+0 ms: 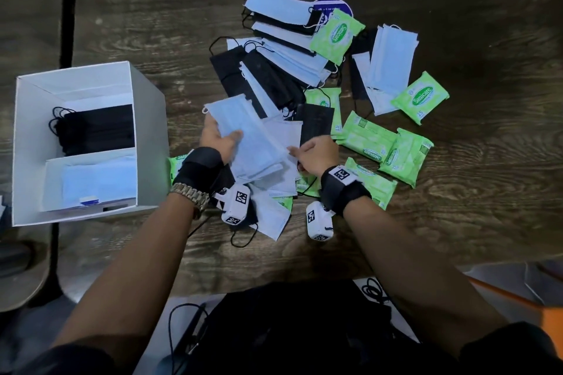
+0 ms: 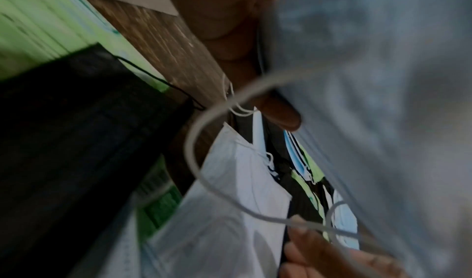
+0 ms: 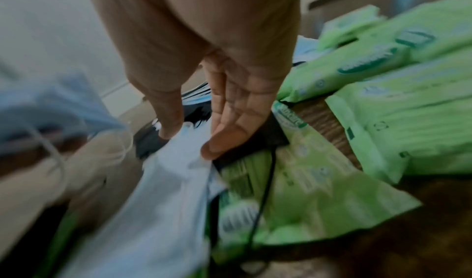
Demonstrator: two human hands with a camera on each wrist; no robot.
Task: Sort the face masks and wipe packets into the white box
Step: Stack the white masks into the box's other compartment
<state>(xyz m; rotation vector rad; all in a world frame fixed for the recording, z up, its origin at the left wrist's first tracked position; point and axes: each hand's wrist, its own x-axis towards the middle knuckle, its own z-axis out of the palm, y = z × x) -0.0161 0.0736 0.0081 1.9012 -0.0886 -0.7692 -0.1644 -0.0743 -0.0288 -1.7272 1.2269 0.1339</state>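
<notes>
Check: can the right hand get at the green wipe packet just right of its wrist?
Probably yes. The green wipe packet lies uncovered beside the right hand, but that hand is pinching a white mask and would have to release it first.

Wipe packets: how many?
7 packets: one atop masks, one far right, one under a black mask, three near the right hand, one beside the white box; others may be hidden.

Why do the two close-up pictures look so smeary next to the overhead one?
Head view: fairly sharp, dim, edges bent by the wide lens. Left wrist view: dark, the blue masks smeared. Right wrist view: motion blur softens the wipe packets and right hand.
</notes>
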